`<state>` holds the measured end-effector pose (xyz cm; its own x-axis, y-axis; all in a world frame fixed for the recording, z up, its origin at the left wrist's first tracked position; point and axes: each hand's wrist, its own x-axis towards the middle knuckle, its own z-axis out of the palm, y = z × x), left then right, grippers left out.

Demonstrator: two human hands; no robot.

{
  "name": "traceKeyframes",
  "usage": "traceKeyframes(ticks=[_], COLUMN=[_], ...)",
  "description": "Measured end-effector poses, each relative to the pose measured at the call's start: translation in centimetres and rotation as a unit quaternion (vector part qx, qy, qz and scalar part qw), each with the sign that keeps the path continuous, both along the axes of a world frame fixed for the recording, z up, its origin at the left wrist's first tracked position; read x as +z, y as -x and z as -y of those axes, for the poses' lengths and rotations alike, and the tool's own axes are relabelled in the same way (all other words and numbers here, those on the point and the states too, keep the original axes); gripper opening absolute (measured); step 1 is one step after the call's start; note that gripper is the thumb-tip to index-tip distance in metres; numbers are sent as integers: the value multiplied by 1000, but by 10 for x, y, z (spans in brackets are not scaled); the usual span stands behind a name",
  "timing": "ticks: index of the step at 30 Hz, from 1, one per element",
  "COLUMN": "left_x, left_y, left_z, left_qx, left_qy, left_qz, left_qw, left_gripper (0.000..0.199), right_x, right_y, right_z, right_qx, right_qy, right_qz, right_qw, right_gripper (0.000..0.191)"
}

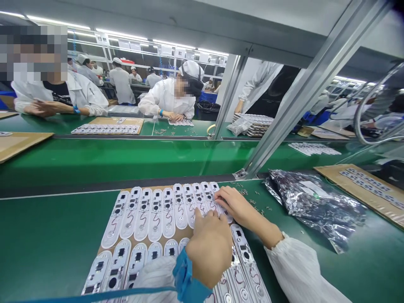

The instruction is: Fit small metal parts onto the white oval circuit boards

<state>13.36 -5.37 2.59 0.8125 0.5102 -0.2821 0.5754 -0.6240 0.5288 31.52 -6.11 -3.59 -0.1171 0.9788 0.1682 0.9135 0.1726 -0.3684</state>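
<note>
White circuit strips [151, 214] are laid in rows on a brown cardboard sheet [186, 234] atop a green workbench [47, 235]. The strips are touched by the left hand [208, 248], circled by a blue wrist strap [184, 273], and the right hand [236, 206]. A foil bag [315, 206] is lying nearby.

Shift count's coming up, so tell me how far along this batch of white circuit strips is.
Looks done: the upper row of strips lies neatly aligned. In hand: the left hand and right hand work at that row's right end. Remaining: the lower row of strips and the loose metal parts nearby, though exact progress can't be told.
</note>
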Motion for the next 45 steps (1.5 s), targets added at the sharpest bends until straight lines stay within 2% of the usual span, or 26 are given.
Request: traceKeyframes(ticks=[7, 11, 18, 27, 35, 45], left_x=[-4, -3, -5, -11, -5, -8], left_y=[0, -1, 0, -6, -3, 1], left_z=[-3, -3, -2, -8, -4, -3], left_qx=[-27, -32, -30, -39, -37, -20], left_qy=[-15, -9, -9, 16, 8, -2], left_qz=[-31, -43, -20, -30, -66, -27], left_qw=[999, 999, 999, 999, 997, 999], left_gripper=[65, 61, 61, 68, 59, 53], right_x=[0, 1, 2, -7, -2, 7], right_y=[-1, -2, 1, 2, 8, 16], right_z=[-5, -7, -12, -11, -12, -8], right_qx=[28, 48, 79, 54, 51, 31], right_qy=[19, 31, 40, 31, 45, 44], right_qz=[28, 39, 63, 97, 128, 108], right_qw=[999, 998, 994, 993, 989, 993], right_gripper=[19, 19, 23, 21, 21, 19])
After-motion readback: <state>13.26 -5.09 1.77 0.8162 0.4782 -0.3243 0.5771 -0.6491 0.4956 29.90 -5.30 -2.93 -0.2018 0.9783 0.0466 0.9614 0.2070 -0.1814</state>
